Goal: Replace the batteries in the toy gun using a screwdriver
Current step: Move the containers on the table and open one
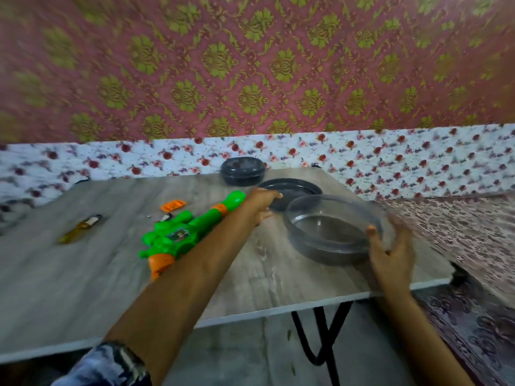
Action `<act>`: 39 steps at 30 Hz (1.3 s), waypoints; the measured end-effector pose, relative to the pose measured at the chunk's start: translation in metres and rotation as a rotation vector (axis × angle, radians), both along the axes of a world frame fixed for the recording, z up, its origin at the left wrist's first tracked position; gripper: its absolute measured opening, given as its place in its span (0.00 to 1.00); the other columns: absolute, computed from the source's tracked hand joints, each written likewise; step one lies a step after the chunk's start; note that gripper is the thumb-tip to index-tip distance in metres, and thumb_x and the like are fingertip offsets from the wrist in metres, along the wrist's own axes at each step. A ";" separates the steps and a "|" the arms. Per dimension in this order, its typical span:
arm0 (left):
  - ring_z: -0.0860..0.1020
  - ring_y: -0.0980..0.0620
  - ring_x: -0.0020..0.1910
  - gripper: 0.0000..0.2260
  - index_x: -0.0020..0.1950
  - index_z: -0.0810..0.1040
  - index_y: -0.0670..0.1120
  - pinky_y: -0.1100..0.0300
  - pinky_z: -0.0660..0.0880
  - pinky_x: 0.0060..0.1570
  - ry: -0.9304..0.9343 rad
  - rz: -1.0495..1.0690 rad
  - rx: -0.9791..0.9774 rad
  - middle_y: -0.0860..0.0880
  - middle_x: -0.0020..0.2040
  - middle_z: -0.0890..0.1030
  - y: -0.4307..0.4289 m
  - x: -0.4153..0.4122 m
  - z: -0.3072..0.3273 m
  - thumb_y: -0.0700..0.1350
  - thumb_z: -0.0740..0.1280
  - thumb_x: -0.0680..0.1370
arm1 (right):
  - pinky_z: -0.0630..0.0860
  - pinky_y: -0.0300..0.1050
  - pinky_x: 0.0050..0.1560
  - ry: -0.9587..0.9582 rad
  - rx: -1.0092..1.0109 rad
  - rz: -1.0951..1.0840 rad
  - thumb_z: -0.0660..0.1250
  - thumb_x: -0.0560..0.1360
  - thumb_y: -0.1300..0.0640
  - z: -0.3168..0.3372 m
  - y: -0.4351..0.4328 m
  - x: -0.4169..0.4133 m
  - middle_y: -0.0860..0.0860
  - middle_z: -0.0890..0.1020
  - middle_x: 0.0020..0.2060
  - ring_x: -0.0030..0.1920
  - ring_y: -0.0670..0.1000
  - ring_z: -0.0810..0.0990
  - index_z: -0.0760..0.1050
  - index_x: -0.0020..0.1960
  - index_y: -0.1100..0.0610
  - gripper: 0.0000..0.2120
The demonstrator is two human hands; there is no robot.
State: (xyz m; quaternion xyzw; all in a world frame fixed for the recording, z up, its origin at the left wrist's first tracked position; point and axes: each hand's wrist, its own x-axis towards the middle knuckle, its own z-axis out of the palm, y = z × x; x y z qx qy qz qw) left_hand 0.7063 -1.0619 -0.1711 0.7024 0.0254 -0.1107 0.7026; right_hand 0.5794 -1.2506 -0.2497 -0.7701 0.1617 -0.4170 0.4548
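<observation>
Head view: gripping clear-lidded grey round container (328, 246) with right hand (390, 253), touching black round plate (302, 188) behind it with left hand (263, 203), hold unclear. Risks forearm knocking green-orange plastic toy gun (178, 235) left of container.

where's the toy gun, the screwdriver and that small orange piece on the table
toy gun (178, 236): head view, on the green body near the sticker.
screwdriver (75, 232): head view, on its yellow handle, blurred.
orange piece (172, 205): head view, on its middle, beyond the gun.
</observation>
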 end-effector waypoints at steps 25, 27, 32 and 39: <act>0.81 0.47 0.40 0.06 0.40 0.83 0.43 0.53 0.81 0.43 -0.291 0.534 0.734 0.45 0.42 0.83 0.361 0.006 -0.009 0.40 0.67 0.74 | 0.73 0.40 0.51 0.128 -0.378 0.752 0.66 0.72 0.64 0.058 0.298 0.139 0.57 0.83 0.48 0.48 0.53 0.80 0.79 0.50 0.63 0.07; 0.82 0.47 0.44 0.08 0.42 0.84 0.42 0.51 0.81 0.46 -0.279 0.541 0.896 0.45 0.45 0.84 0.375 0.011 -0.012 0.39 0.65 0.75 | 0.75 0.46 0.53 0.233 -0.519 0.753 0.67 0.72 0.60 0.059 0.312 0.152 0.57 0.82 0.50 0.51 0.56 0.80 0.78 0.52 0.62 0.09; 0.78 0.53 0.36 0.07 0.43 0.82 0.48 0.63 0.74 0.31 -0.243 0.397 1.224 0.49 0.44 0.82 0.382 0.023 -0.016 0.40 0.64 0.75 | 0.70 0.45 0.46 0.627 -0.885 0.696 0.67 0.70 0.42 0.067 0.343 0.172 0.54 0.78 0.54 0.53 0.56 0.76 0.73 0.57 0.56 0.23; 0.78 0.45 0.54 0.12 0.59 0.78 0.43 0.54 0.76 0.51 -0.265 0.281 1.459 0.44 0.57 0.79 0.375 0.057 -0.029 0.43 0.65 0.77 | 0.68 0.47 0.57 0.902 -1.103 0.617 0.71 0.63 0.34 0.072 0.371 0.175 0.53 0.75 0.60 0.61 0.55 0.74 0.69 0.64 0.55 0.38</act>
